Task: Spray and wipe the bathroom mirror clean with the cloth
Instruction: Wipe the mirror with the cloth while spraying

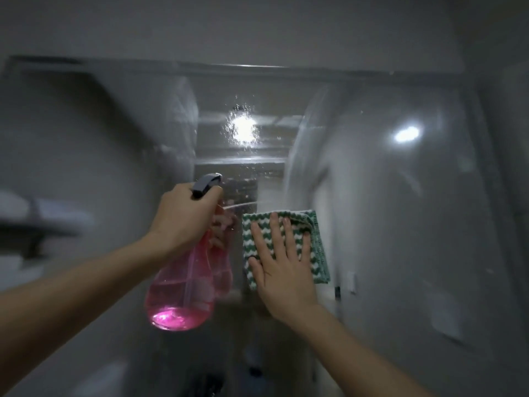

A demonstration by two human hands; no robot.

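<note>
The left hand grips the neck of a pink translucent spray bottle, fingers curled round it just below the grey trigger head. The bottle is held up in front of the bathroom mirror, left of centre in the view. Its long axis runs near vertical, tilted slightly, with the base lower and to the left and the head uppermost. The nozzle points away from the person toward the glass, angled a little to the right. Pink liquid sits in the bottom of the bottle. A faint pink reflection of the bottle shows in the glass just beside it.

The right hand lies flat with fingers straight and spread, pressing a folded green-and-white zigzag cloth against the mirror. The cloth sits just right of the bottle, its long side roughly vertical and its folded corner at upper right.

Droplets speckle the glass around a bright light reflection above the bottle. A second light reflection shows at upper right. A dark shelf appears at far left, blurred.
</note>
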